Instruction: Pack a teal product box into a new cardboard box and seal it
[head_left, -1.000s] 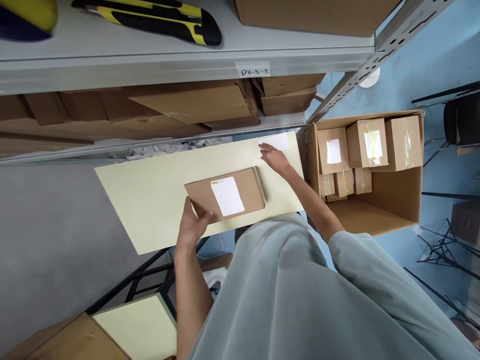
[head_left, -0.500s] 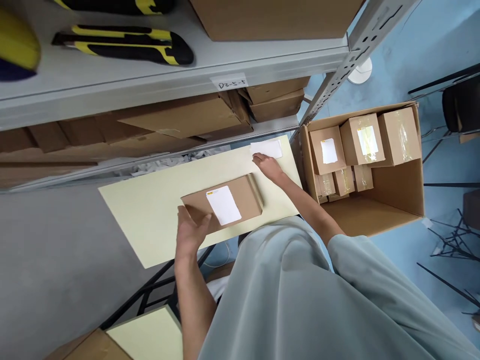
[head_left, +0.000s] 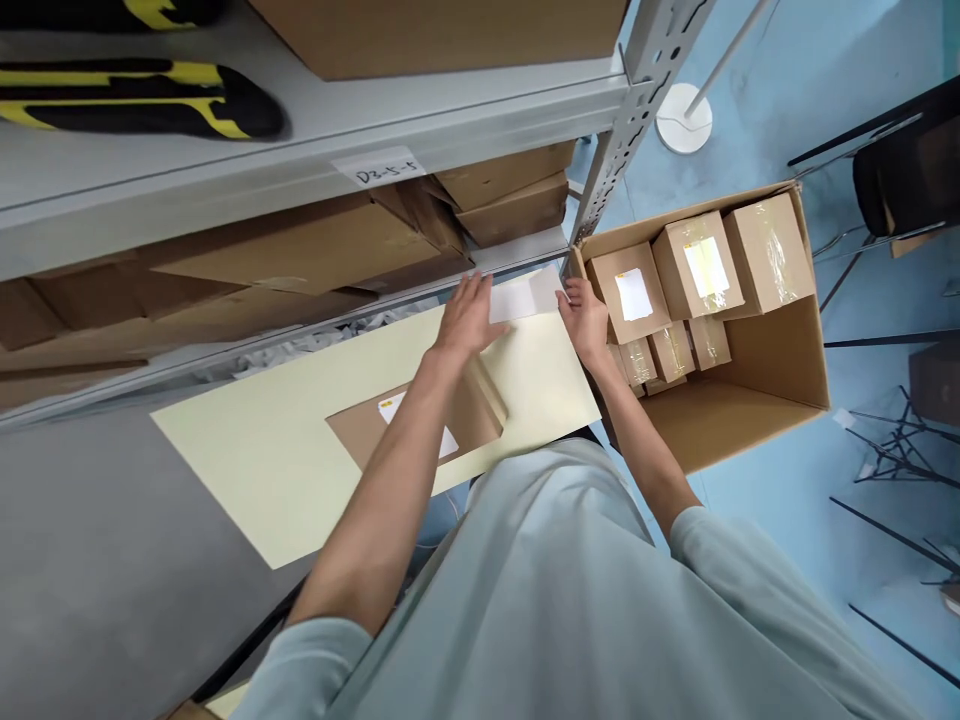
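At the far right of a pale yellow board (head_left: 247, 450) lies a white paper sheet (head_left: 516, 298), apparently a label. Its right part looks raised or folded. My right hand (head_left: 585, 322) pinches the sheet's right edge between thumb and fingers. At the sheet's left end is my left hand (head_left: 466, 320), fingers stretched out and thumb apart, touching or very near the paper. Below it, a flat brown cardboard box (head_left: 477, 412) rests on the board. My left forearm partly covers this box and the white label (head_left: 391, 407) on its top.
A large open carton (head_left: 750, 420) holding several smaller taped boxes stands right of the board. Ahead runs a metal shelf (head_left: 480, 120) with a utility knife (head_left: 150, 98) on it. More cardboard (head_left: 300, 240) sits on the level below. A shelf post (head_left: 630, 120) rises near the carton.
My left hand has left the cardboard box and reached forward right to the paper's left end. My right hand has shifted to the paper's right edge, which now looks lifted. The view has turned slightly.
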